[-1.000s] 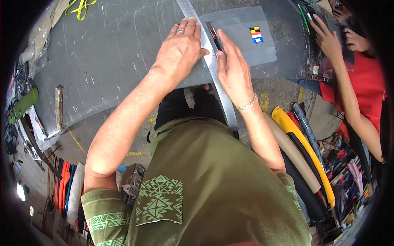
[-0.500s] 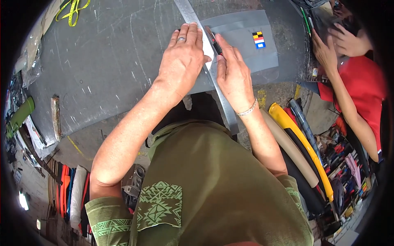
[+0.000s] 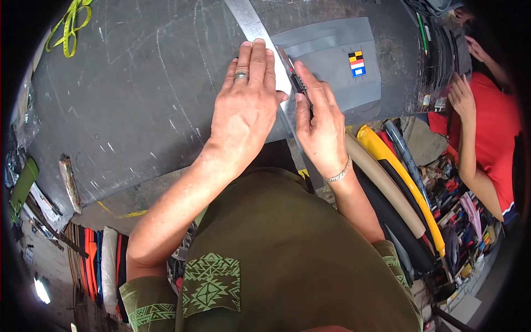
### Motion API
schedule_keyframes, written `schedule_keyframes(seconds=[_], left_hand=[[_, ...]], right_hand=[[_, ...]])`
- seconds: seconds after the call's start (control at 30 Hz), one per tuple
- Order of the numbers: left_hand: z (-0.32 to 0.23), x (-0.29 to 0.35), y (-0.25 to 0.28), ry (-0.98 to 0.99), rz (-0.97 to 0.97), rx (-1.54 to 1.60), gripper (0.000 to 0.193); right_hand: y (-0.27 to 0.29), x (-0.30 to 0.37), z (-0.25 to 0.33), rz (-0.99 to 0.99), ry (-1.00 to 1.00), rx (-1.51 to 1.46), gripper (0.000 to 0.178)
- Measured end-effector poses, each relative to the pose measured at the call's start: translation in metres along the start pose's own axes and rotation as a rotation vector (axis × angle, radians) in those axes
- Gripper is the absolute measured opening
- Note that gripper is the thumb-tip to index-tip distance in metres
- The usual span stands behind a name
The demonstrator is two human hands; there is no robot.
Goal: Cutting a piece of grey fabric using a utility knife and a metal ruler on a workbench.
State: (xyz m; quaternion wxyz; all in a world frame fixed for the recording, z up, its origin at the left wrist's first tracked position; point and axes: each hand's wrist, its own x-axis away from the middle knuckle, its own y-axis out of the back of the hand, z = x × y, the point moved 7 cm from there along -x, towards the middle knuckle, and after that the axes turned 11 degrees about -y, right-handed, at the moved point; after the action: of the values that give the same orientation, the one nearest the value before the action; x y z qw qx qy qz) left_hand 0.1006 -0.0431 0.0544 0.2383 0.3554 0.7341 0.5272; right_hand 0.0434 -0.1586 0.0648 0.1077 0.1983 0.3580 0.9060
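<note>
My left hand [image 3: 246,105] lies flat, fingers stretched out, pressing on a long metal ruler [image 3: 247,19]. The ruler runs across the dark table and past its near edge. Beside its right edge my right hand [image 3: 321,124] is closed around a utility knife [image 3: 297,81], the blade pointing away from me along the ruler. A grey sheet of material [image 3: 332,47] lies right of the ruler, its left border next to the knife. On the sheet sits a small multicoloured patch [image 3: 357,63]. The blade's tip is too small to make out.
A yellow tape measure [image 3: 71,27] lies at the table's [image 3: 138,83] far left. A worn stick [image 3: 69,182] rests near its left front edge. Dark strips [image 3: 442,61] are stacked at the right, beside a person in red [image 3: 489,133]. Rolls of material [image 3: 398,182] stand below right.
My right hand and the knife have slid slightly toward me along the ruler. My left hand still presses on it. The other person's hands have shifted at the stacked strips. The view has moved a little.
</note>
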Motion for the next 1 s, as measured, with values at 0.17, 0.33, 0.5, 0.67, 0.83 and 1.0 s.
schedule_keyframes(seconds=[0.17,0.33,0.5,0.67,0.83,1.0], left_hand=[[-0.0007,-0.0008,0.0017,0.028,0.001,-0.014,0.069],[0.0001,-0.0006,0.0002,0.009,0.015,0.002,0.067],[-0.0004,-0.0002,0.0005,0.010,0.007,0.009,0.066],[-0.0002,-0.0005,0.0005,0.021,0.004,-0.015,0.068],[0.0000,-0.0008,0.0005,0.030,-0.006,-0.031,0.070],[-0.0001,-0.0003,0.0017,0.028,0.001,-0.040,0.070]], right_hand=[[0.0009,-0.0016,-0.0003,0.027,-0.028,-0.035,0.057],[0.0001,-0.0034,0.0006,0.049,-0.062,-0.035,0.054],[-0.0004,-0.0041,-0.0004,0.053,-0.061,-0.023,0.055],[0.0002,-0.0041,0.0023,0.042,-0.053,-0.007,0.056],[0.0001,-0.0048,0.0019,0.043,-0.050,0.015,0.057],[-0.0003,-0.0048,0.0021,0.045,-0.032,0.028,0.058]])
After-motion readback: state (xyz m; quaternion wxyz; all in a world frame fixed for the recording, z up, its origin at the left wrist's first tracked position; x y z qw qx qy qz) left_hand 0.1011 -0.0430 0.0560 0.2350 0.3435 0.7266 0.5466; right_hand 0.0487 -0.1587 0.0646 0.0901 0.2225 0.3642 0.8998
